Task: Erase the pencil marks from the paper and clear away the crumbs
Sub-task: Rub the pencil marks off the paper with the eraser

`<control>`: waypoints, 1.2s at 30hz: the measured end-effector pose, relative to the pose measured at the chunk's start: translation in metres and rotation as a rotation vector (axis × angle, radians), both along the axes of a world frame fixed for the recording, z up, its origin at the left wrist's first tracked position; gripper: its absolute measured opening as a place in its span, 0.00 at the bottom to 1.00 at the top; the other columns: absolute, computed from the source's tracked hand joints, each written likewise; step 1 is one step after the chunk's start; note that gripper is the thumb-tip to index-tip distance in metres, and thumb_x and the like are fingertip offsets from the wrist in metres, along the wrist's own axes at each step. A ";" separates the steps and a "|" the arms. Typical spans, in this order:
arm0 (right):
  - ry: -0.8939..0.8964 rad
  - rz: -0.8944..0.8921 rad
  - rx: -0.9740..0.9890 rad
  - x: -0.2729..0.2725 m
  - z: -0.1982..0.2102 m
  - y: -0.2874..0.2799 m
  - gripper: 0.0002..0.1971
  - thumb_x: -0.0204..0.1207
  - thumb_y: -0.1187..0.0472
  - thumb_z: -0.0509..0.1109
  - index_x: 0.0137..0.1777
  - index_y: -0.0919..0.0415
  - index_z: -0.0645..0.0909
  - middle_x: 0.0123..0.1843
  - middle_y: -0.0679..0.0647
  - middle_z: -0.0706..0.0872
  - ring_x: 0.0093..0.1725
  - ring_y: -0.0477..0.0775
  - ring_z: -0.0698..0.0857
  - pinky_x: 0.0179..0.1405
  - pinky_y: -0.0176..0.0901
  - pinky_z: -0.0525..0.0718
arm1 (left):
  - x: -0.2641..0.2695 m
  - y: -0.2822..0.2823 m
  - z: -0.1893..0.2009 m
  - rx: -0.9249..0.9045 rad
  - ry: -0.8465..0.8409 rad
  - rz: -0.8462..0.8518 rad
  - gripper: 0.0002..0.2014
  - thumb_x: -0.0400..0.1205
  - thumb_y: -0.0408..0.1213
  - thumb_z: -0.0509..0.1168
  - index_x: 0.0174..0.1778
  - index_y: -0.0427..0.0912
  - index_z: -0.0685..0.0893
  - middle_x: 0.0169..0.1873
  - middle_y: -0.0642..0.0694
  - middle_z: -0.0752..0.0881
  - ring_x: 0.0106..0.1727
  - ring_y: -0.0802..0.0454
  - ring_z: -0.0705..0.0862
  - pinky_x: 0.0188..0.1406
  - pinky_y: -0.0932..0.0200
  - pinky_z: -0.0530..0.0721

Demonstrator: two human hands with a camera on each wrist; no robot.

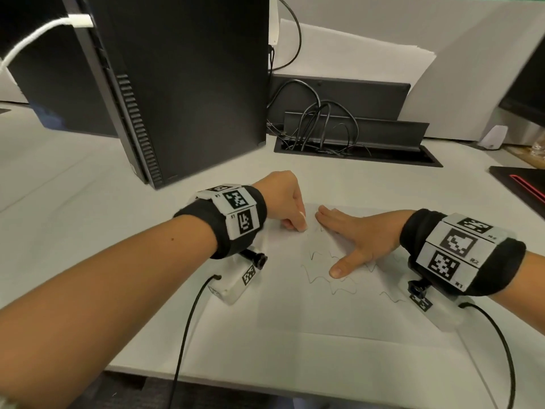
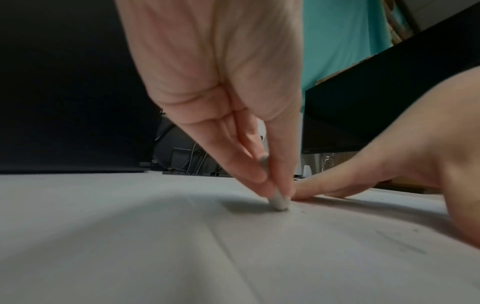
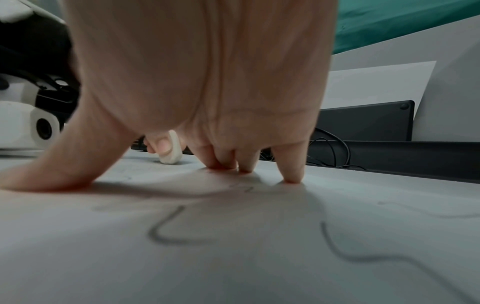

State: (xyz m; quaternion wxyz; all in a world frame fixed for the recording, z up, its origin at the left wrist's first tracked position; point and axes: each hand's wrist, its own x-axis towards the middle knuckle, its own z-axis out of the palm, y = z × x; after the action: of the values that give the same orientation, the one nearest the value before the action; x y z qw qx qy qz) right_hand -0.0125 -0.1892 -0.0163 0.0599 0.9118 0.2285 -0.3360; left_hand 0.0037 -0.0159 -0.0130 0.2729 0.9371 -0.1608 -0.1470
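Note:
A white sheet of paper (image 1: 318, 305) lies on the desk, with wavy pencil lines (image 1: 321, 276) across its middle. My left hand (image 1: 283, 202) pinches a small white eraser (image 1: 96, 221), whose lower end touches the paper near its far left corner; the eraser (image 2: 279, 202) also shows between thumb and fingers in the left wrist view, and the eraser (image 3: 171, 152) in the right wrist view. My right hand (image 1: 354, 237) lies flat on the paper, fingers straight and thumb spread, right of the eraser. Dark pencil lines (image 3: 179, 236) run below that palm.
A black computer tower (image 1: 177, 84) stands behind my left hand. A cable tray with black cables (image 1: 324, 128) sits behind the paper. A black and red pad (image 1: 522, 184) lies at the right edge. The desk's front edge (image 1: 265, 388) is close below the paper.

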 end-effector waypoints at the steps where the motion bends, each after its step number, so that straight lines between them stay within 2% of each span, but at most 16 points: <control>1: 0.004 0.000 0.005 -0.001 0.000 0.001 0.55 0.73 0.38 0.66 0.80 0.59 0.27 0.82 0.51 0.27 0.82 0.49 0.34 0.82 0.48 0.42 | -0.005 -0.002 -0.001 0.001 0.044 -0.036 0.09 0.69 0.34 0.78 0.41 0.34 0.91 0.32 0.43 0.90 0.26 0.61 0.82 0.40 0.69 0.84; 3: 0.005 0.002 0.009 -0.002 0.002 0.001 0.55 0.72 0.38 0.66 0.80 0.58 0.28 0.82 0.51 0.28 0.82 0.49 0.34 0.83 0.49 0.43 | -0.011 -0.003 -0.002 -0.025 0.103 -0.076 0.08 0.68 0.34 0.79 0.40 0.35 0.91 0.29 0.46 0.89 0.24 0.62 0.82 0.38 0.71 0.84; 7: 0.003 0.004 0.007 -0.002 0.003 0.001 0.54 0.73 0.39 0.65 0.80 0.59 0.27 0.82 0.50 0.27 0.82 0.48 0.34 0.81 0.47 0.42 | -0.008 0.003 -0.002 -0.026 -0.027 0.007 0.08 0.69 0.33 0.78 0.41 0.35 0.91 0.25 0.50 0.86 0.21 0.65 0.81 0.29 0.77 0.81; 11: 0.004 -0.011 0.018 -0.003 0.003 0.002 0.54 0.73 0.38 0.66 0.80 0.58 0.28 0.82 0.51 0.28 0.82 0.48 0.34 0.82 0.48 0.43 | -0.018 -0.001 -0.003 -0.053 0.142 -0.096 0.09 0.68 0.35 0.79 0.41 0.35 0.91 0.31 0.44 0.90 0.27 0.60 0.83 0.37 0.73 0.83; 14: -0.004 -0.016 0.016 -0.003 0.004 0.004 0.54 0.73 0.38 0.65 0.80 0.59 0.28 0.82 0.50 0.28 0.82 0.48 0.34 0.82 0.48 0.42 | -0.012 0.005 -0.001 -0.032 0.022 -0.027 0.09 0.68 0.35 0.79 0.41 0.35 0.92 0.32 0.43 0.90 0.26 0.62 0.82 0.35 0.73 0.83; 18: -0.008 -0.025 0.038 -0.005 0.005 0.002 0.53 0.73 0.38 0.65 0.81 0.58 0.29 0.83 0.49 0.29 0.82 0.47 0.35 0.83 0.48 0.42 | -0.011 0.010 0.001 -0.086 -0.072 0.063 0.08 0.71 0.36 0.77 0.43 0.39 0.91 0.29 0.49 0.87 0.21 0.65 0.79 0.26 0.76 0.78; 23: -0.001 -0.023 0.130 -0.009 0.007 -0.004 0.52 0.72 0.38 0.67 0.82 0.54 0.35 0.84 0.45 0.34 0.83 0.44 0.40 0.83 0.45 0.43 | -0.014 0.008 0.001 -0.119 -0.073 0.040 0.11 0.71 0.38 0.77 0.47 0.40 0.89 0.33 0.42 0.88 0.23 0.61 0.79 0.31 0.70 0.80; 26: 0.057 0.007 0.181 -0.013 0.003 -0.006 0.54 0.68 0.36 0.68 0.82 0.48 0.34 0.83 0.42 0.33 0.82 0.42 0.37 0.83 0.50 0.43 | -0.015 0.005 -0.001 -0.083 -0.049 -0.008 0.09 0.70 0.39 0.78 0.42 0.41 0.90 0.25 0.50 0.85 0.19 0.68 0.77 0.30 0.73 0.78; 29: 0.080 0.039 0.167 -0.012 -0.005 -0.006 0.56 0.68 0.34 0.69 0.81 0.45 0.30 0.83 0.42 0.30 0.81 0.44 0.32 0.83 0.56 0.41 | -0.018 0.000 -0.002 -0.021 -0.011 -0.067 0.08 0.70 0.39 0.78 0.42 0.42 0.91 0.20 0.55 0.82 0.18 0.70 0.76 0.23 0.81 0.73; 32: 0.088 0.069 0.172 -0.011 -0.007 -0.005 0.55 0.65 0.31 0.69 0.80 0.39 0.32 0.83 0.40 0.32 0.82 0.45 0.33 0.81 0.64 0.41 | -0.026 -0.005 -0.002 -0.004 0.074 -0.151 0.06 0.70 0.38 0.78 0.40 0.44 0.91 0.15 0.60 0.80 0.18 0.69 0.76 0.22 0.78 0.74; 36: 0.082 0.060 0.108 -0.013 -0.004 -0.006 0.54 0.69 0.36 0.67 0.80 0.43 0.28 0.82 0.40 0.28 0.81 0.45 0.31 0.81 0.63 0.38 | -0.021 -0.004 0.000 0.015 -0.036 -0.105 0.07 0.69 0.38 0.78 0.41 0.41 0.91 0.11 0.64 0.77 0.17 0.72 0.76 0.20 0.80 0.71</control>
State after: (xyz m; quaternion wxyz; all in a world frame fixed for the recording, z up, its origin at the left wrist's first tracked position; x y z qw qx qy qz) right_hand -0.0254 -0.1948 -0.0205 0.0115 0.8918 0.2759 -0.3585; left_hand -0.0174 -0.0196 -0.0132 0.2550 0.9318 -0.2138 -0.1454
